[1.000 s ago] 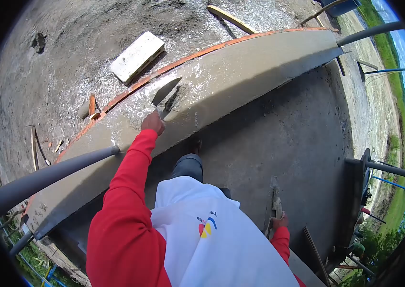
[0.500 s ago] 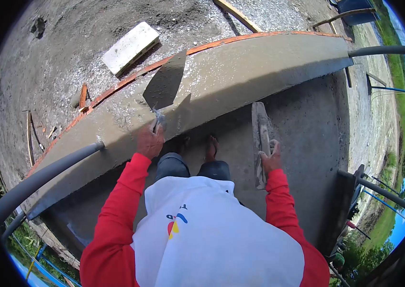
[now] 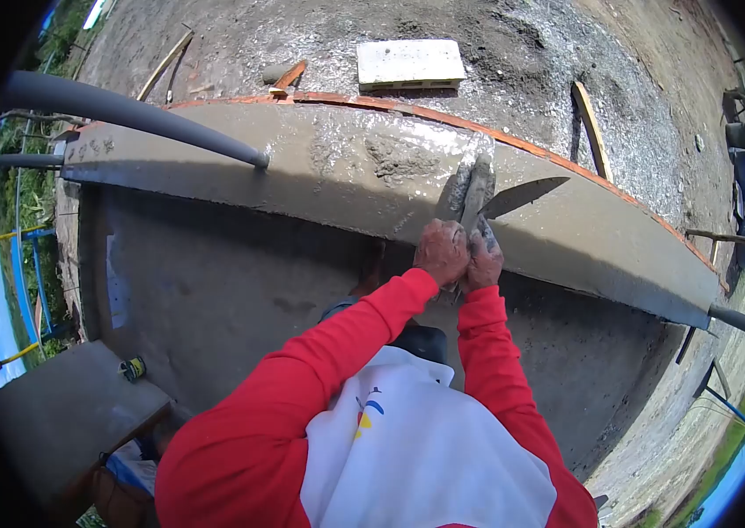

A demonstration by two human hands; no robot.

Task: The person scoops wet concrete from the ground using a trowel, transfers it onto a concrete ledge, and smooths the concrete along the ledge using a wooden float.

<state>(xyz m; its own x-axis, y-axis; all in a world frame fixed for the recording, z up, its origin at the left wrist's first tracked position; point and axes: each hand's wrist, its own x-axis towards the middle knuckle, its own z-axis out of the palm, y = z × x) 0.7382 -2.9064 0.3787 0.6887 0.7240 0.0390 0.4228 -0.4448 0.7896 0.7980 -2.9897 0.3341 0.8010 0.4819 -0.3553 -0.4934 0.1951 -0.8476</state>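
My left hand is closed around the trowel's handle, and my right hand grips the float. Both hands are close together above the front edge of the concrete ledge. The float is tilted nearly on edge, with its far end over the ledge. To its right is a dark pointed shape; whether it is the trowel's blade or a shadow I cannot tell. A rough patch of wet mortar lies on the smooth grey ledge, left of the tools.
An orange-red board edges the ledge's far side. Beyond are a white concrete block and a wooden stick. Grey pipes rise from the ledge at left and right. A tape measure sits on a slab at lower left.
My view has turned to the right end of the ledge. The hands, formerly apart, have come together, with float and trowel now side by side. A rough mortar patch shows on the ledge.
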